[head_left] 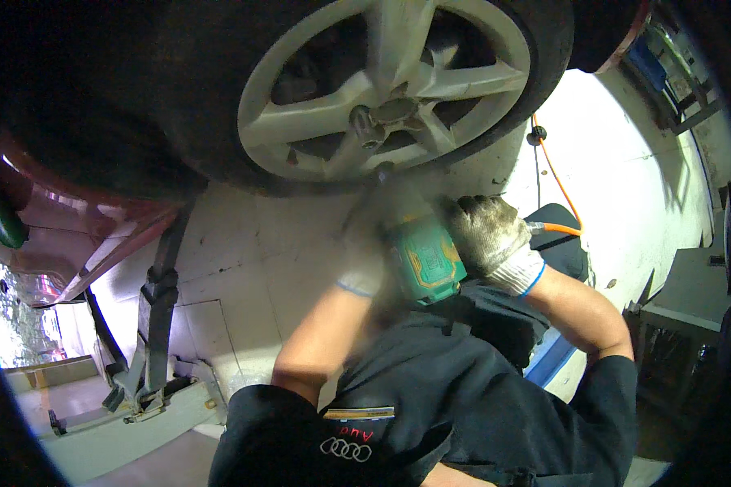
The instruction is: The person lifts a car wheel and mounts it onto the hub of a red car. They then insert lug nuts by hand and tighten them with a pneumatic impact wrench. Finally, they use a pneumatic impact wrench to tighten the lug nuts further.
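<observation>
Tool (427, 258) with green, yellow-trimmed casing, positioned near the lower rim of a silver, spoked metal wheel (398, 109). Right hand (489, 234), in a soiled knitted glove with white cuff: fingers curled tight on the tool, orange hose (562, 230) just beyond. Left hand (364, 253), pale-gloved: against the opposite side, motion-blurred, finger opening cannot be told.

Wheel (395, 110) is matt metal & R glove (490, 235) rough cloth

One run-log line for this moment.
White-gloved left hand: blurred, at left of boxy green tool; white-gloved right hand: gripping tool's right; silver spoked wheel: beyond tool; orange hose: beside right hand
</observation>
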A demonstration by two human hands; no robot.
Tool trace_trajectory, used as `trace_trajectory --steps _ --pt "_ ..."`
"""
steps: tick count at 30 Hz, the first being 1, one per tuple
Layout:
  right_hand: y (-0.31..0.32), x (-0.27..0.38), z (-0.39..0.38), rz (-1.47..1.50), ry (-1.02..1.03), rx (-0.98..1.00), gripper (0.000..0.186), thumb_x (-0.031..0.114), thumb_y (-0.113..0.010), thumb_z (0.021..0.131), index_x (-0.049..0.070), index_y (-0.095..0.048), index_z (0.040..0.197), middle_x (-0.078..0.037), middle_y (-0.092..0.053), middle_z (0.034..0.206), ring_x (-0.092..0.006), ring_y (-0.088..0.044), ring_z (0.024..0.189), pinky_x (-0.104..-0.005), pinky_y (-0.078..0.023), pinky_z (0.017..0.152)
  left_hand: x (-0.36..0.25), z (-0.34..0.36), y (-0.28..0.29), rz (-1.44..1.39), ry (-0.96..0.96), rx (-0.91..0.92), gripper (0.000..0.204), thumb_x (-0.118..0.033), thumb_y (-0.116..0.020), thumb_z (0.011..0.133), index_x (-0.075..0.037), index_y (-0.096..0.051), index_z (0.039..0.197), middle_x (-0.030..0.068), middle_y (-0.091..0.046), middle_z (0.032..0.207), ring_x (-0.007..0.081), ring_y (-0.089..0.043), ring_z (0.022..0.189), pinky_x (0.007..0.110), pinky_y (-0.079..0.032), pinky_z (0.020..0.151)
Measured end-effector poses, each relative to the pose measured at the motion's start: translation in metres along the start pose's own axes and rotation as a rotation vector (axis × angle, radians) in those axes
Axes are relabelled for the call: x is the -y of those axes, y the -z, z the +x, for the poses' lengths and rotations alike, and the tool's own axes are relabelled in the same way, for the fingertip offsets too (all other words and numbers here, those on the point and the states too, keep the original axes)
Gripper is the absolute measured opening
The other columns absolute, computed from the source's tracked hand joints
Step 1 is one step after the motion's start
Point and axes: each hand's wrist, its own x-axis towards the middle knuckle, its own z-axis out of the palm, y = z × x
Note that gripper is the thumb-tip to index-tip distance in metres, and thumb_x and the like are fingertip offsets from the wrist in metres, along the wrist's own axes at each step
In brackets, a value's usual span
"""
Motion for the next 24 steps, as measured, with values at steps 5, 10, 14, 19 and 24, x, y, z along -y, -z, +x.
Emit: trace_trajectory --steps 5,10,14,19,24 --pt "-0.014 0.000 0.014 0.075 -0.054 -0.279 0.039 0.024 -0.067 0.080 0.008 -0.064 0.116 -0.015 -0.068 0.100 -0.0332 -0.067 0.087 -0.0456 -0.054 0.075 -0.020 0.011 0.002 1.185 -0.417 0.033 0.039 -0.020 -0.050 0.101 -0.005 -0.053 0.137 0.0126 -0.056 0.138 0.0254 -0.054 0.127 0.038 -0.044 0.107" --pt "-0.019 0.003 0.025 0.192 -0.041 -0.338 0.043 0.029 -0.068 0.080 0.006 -0.064 0.116 -0.018 -0.067 0.109 -0.0343 -0.064 0.099 -0.0449 -0.052 0.085 -0.031 0.017 -0.001 1.165 -0.337 -0.028 0.040 -0.023 -0.057 0.099 -0.004 -0.056 0.133 0.0115 -0.058 0.135 0.0228 -0.055 0.124 0.035 -0.043 0.106" --pt "-0.026 0.005 0.029 0.068 0.036 -0.491 0.044 0.028 -0.070 0.079 0.004 -0.064 0.116 -0.018 -0.067 0.107 -0.0340 -0.065 0.098 -0.0452 -0.052 0.083 -0.047 0.021 -0.014 0.553 0.019 -0.218 0.043 -0.027 -0.064 0.096 -0.005 -0.057 0.132 0.0102 -0.061 0.126 0.0201 -0.057 0.115 0.034 -0.046 0.100" --pt "-0.028 0.011 0.026 0.138 -0.102 -0.288 0.046 0.027 -0.072 0.077 0.002 -0.063 0.114 -0.017 -0.068 0.103 -0.0333 -0.067 0.092 -0.0448 -0.054 0.078 -0.054 0.028 -0.022 0.374 0.053 -0.254 0.043 -0.027 -0.069 0.092 -0.007 -0.059 0.128 0.0075 -0.063 0.118 0.0190 -0.061 0.105 0.034 -0.052 0.089" --pt "-0.013 0.015 0.022 0.015 0.036 -0.542 0.042 0.026 -0.073 0.076 0.002 -0.065 0.110 -0.017 -0.068 0.099 -0.0315 -0.068 0.089 -0.0441 -0.056 0.075 -0.045 0.039 -0.004 0.158 0.057 -0.118 0.041 -0.023 -0.069 0.091 -0.006 -0.059 0.128 0.0071 -0.063 0.117 0.0200 -0.063 0.101 0.035 -0.054 0.086"
